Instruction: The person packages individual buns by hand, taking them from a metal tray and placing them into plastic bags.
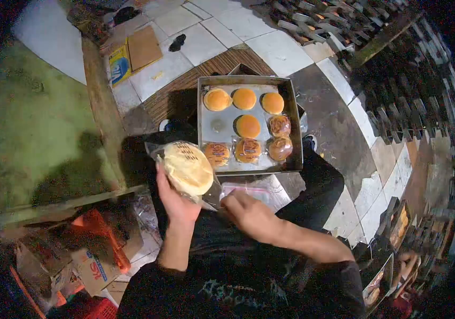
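My left hand [177, 199] is closed around a bun [189, 167] in a clear plastic bag, its pale side facing up and dark print showing on the film. Beside the bag's lower corner, my right hand [251, 215] has its fingers pressed together; what they pinch is hidden. Just beyond that hand lies a stack of clear plastic bags [272, 194] on my lap. In front of me stands a metal tray [202, 125] with several bare buns [247, 126] toward the back and middle. Several bagged buns [248, 150] sit along its near and right sides.
A green panel [52, 117] with a wooden edge stands at my left. Below it are an orange plastic object [97, 226] and cardboard [94, 268]. Dark stacked racks [408, 106] fill the right side. Flattened cardboard [145, 48] lies on the tiled floor ahead.
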A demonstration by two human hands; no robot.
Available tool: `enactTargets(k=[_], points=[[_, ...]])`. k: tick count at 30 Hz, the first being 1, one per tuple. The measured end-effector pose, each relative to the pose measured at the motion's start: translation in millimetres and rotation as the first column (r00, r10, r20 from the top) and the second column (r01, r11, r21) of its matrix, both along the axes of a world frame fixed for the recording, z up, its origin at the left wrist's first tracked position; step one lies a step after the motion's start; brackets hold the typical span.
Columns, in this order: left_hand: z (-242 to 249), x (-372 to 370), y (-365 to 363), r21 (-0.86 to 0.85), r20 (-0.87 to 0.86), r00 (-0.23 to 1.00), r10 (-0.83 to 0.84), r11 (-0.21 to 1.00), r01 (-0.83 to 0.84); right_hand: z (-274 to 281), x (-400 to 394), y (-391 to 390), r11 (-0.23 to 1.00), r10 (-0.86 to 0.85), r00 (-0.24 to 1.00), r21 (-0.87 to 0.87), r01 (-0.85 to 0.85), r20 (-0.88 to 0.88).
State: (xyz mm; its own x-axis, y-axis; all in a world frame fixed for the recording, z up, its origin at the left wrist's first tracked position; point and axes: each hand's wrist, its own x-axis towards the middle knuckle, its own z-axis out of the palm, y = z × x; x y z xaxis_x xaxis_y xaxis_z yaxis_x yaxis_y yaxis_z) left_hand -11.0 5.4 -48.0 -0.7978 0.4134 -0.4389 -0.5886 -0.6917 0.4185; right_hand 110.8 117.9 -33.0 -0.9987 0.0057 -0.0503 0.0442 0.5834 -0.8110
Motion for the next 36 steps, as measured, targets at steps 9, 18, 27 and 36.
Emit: enactTargets(k=[9,18,27,36], points=[[-40.9,-16.2,-13.3,-0.168,0.096,0.948,0.303,0.944,-0.285,42.8,29.8,-16.6,0.448,0.856,0.514,-0.424,-0.787,-0.050],[31.0,17.0,-3.5,-0.012,-0.139,0.990,-0.022,1.000,0.020,35.6,16.2,14.7,0.897,-0.048,0.984,-0.426,0.119,0.172],[11.1,15.6,-8.9,-0.086,-0.174,0.985,-0.002,0.996,-0.013,32.8,20.6,0.5,0.859,0.233,0.972,0.474,-0.192,-0.030],[20.9,-0.5,-10.7,-0.043,-0.216,0.975,-0.046,0.998,0.038,44.7,14.3,7.6,0.994,0.009,0.995,0.111,0.002,-0.099]])
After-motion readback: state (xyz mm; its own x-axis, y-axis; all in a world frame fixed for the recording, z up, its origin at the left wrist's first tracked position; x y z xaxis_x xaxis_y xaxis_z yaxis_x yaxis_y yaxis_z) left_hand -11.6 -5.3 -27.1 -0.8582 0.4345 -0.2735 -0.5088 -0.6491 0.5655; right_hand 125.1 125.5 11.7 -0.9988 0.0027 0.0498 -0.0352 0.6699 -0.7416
